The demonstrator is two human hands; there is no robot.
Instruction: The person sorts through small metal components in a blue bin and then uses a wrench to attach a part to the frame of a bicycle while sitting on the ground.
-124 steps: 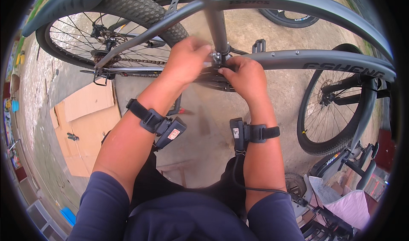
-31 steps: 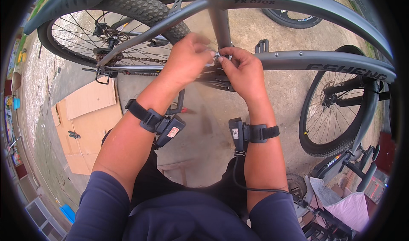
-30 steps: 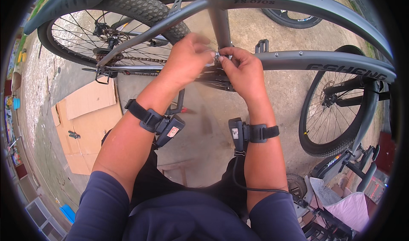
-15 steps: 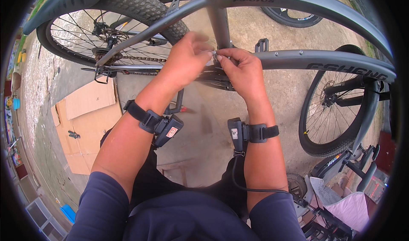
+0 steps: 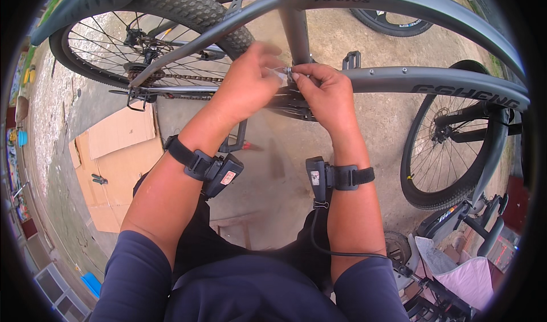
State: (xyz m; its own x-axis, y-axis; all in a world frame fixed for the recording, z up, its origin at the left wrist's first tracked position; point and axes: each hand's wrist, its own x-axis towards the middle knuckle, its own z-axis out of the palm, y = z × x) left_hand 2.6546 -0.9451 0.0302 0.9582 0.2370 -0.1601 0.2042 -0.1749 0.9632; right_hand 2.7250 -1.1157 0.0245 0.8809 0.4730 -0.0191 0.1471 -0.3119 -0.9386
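At the grey bicycle frame (image 5: 296,34), both my hands meet near the foot of the upright tube. My right hand (image 5: 329,94) pinches a small silvery metal part (image 5: 289,73) between thumb and forefinger; its exact kind is too small to tell. Close on its left, my left hand (image 5: 246,85) has curled fingers, partly smeared by motion, around a thin, clear, plastic-like piece (image 5: 278,73). Below the hands, the crank area is mostly covered by them. A chain (image 5: 185,78) runs from there to the rear sprockets.
Rear wheel (image 5: 199,9) with a mudguard stands upper left, the front wheel (image 5: 407,168) at right. Flattened cardboard (image 5: 122,168) with a small dark tool (image 5: 99,179) lies on the ground at left. Another bicycle part with pink cloth (image 5: 464,276) is at lower right.
My left fingers have shifted slightly, and more of the clear piece shows between the hands. My right hand keeps its pinch on the metal part, almost in place.
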